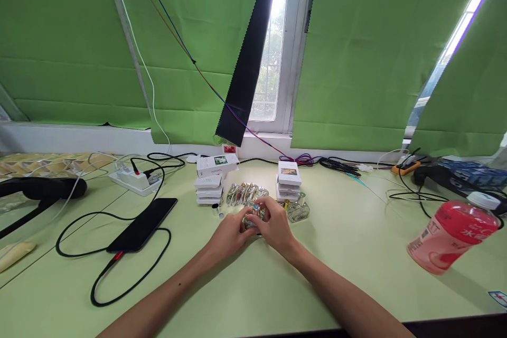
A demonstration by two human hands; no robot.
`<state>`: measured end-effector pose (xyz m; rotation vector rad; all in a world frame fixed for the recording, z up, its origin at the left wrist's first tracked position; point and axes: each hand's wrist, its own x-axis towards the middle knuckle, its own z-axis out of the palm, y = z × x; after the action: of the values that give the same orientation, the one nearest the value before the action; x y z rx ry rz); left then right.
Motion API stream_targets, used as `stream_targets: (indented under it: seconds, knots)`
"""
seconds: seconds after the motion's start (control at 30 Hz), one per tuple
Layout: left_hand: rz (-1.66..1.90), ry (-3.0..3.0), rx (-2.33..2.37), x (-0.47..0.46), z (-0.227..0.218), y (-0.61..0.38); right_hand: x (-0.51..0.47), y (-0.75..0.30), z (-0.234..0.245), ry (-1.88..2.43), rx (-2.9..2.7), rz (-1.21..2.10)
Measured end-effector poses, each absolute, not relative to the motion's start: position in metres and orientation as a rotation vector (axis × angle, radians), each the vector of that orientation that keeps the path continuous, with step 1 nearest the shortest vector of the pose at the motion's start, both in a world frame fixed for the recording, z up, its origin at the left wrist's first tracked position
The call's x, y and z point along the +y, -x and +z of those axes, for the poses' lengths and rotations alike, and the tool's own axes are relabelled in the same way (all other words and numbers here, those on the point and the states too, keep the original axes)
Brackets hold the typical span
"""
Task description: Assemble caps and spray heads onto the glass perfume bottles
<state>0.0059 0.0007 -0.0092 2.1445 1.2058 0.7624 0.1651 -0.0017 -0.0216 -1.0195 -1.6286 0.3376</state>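
Observation:
Both hands meet at a small clear glass perfume bottle (250,221) in the middle of the table. My left hand (232,229) wraps round its body from the left. My right hand (275,224) is closed at its shiny top (256,207), thumb and fingers around it; much of the bottle is hidden. Just behind stands a row of similar glass bottles (247,194). Another bottle with a pale cap (299,211) is to the right of my right hand. A small silvery cap (215,208) sits left of the bottles.
White boxes are stacked at left (209,190) and right (288,182) behind the bottles. Farther left lie a black phone (143,226) with its cable and a power strip (137,179). A pink drink bottle (451,235) stands at right, with cables and an orange device (404,167) behind it.

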Motion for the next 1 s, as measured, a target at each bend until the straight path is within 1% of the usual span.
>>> stream_targets:
  seconds: [0.3,0.67,1.0]
  knots:
    - [0.739,-2.158,1.237,0.0005,-0.0083,-0.0057,-0.0031,-0.1645,-0.0204,1.072,-1.576,0.367]
    - [0.736,-2.225,1.280,0.0005,-0.0052,-0.0036,-0.0073,-0.1671,-0.0194,1.113,-1.602,0.294]
    - [0.763,-2.288,1.356,0.0036,-0.0065,-0.0010,-0.0068,-0.1691,-0.0176,1.078,-1.608,0.311]
